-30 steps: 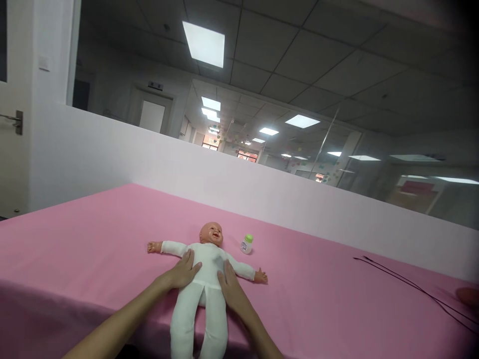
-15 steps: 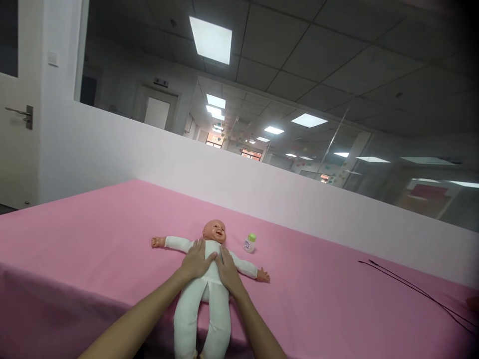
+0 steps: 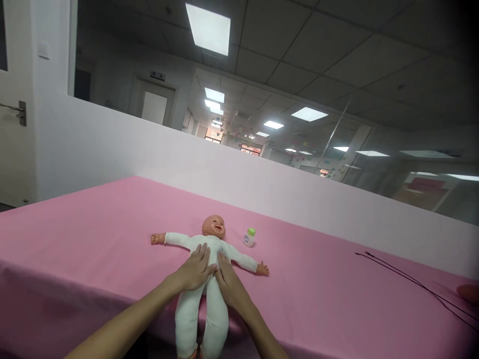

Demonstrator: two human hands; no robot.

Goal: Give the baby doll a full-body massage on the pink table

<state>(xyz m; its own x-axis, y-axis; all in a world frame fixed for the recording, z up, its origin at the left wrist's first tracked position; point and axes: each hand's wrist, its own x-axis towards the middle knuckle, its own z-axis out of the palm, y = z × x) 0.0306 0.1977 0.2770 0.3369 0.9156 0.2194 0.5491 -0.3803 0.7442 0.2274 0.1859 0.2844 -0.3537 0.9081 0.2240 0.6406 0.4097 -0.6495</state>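
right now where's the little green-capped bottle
In the head view, the bottle stands on the pink cloth just right of the head of the doll, beyond the right hand.

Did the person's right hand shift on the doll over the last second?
Yes. Against the doll, which stays beside the bottle, the right hand slid from the torso's edge inward to its middle, meeting the left hand.

Your baby doll (image 3: 210, 245) lies face up on the pink worktop (image 3: 93, 239), bald head toward the far side, arms spread left and right. It wears a white suit; its legs hang over the near edge.
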